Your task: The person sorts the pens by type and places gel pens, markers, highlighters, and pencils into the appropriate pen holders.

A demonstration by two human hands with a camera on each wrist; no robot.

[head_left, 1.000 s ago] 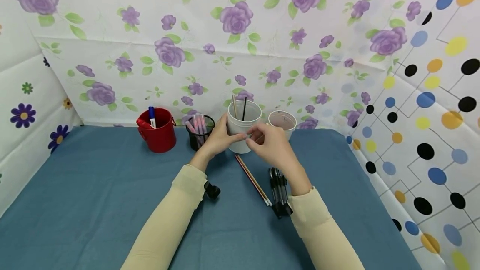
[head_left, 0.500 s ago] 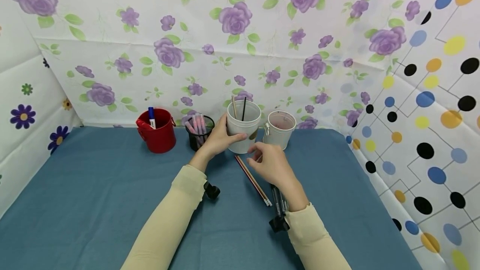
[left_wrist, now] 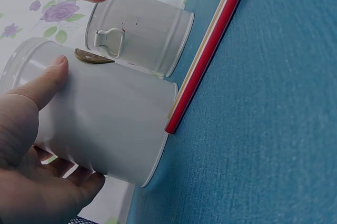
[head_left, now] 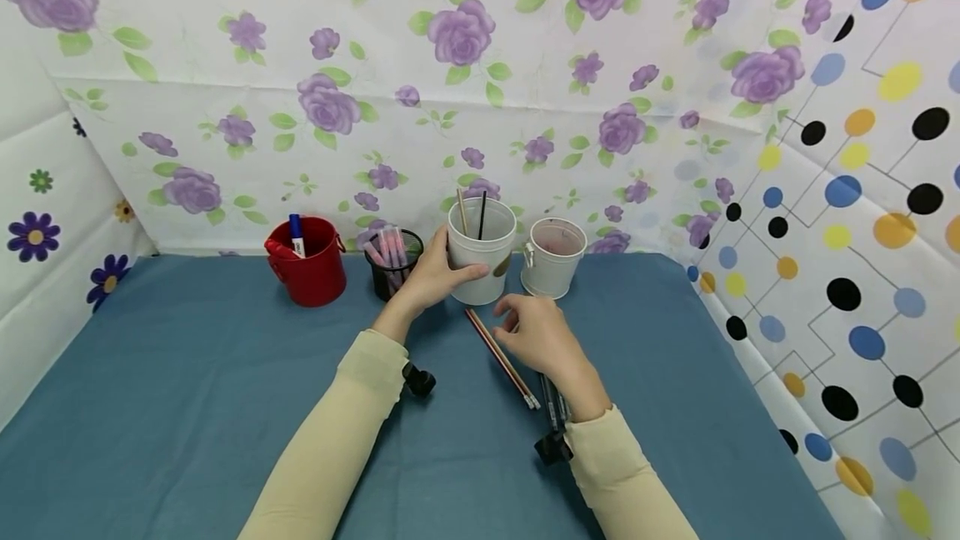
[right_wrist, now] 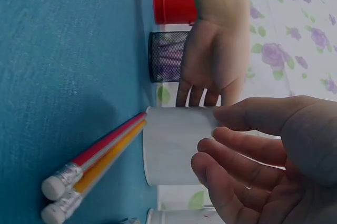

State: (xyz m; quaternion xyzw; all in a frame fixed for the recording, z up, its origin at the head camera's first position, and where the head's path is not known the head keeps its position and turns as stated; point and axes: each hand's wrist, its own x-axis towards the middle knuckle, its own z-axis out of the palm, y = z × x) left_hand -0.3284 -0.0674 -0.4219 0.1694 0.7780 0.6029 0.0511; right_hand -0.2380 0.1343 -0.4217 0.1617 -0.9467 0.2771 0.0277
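Note:
My left hand (head_left: 431, 280) grips a white bucket (head_left: 480, 269) from its left side, the thumb across the front and the fingers behind, as the left wrist view shows. Two thin sticks, one tan (head_left: 462, 213) and one black (head_left: 482, 215), stand inside that bucket. In front of it my right hand (head_left: 542, 336) hovers with loosely bent fingers and nothing between them. Two pencils, one red (right_wrist: 100, 148) and one yellow (right_wrist: 113, 158), lie on the cloth just left of the right hand. Several black pens (head_left: 552, 402) lie partly hidden under the right wrist.
A second white bucket (head_left: 553, 261) stands to the right. On the left are a red bucket (head_left: 315, 269) with a blue-capped marker (head_left: 297, 233) and a black mesh cup (head_left: 387, 277) of pink pens. Floral fabric (head_left: 315, 165) hangs behind the blue cloth (head_left: 187, 373).
My right hand has drawn back from the white bucket, down toward me, uncovering the bucket's brown mark and the second bucket. The left hand keeps its grip. The head view has shifted slightly.

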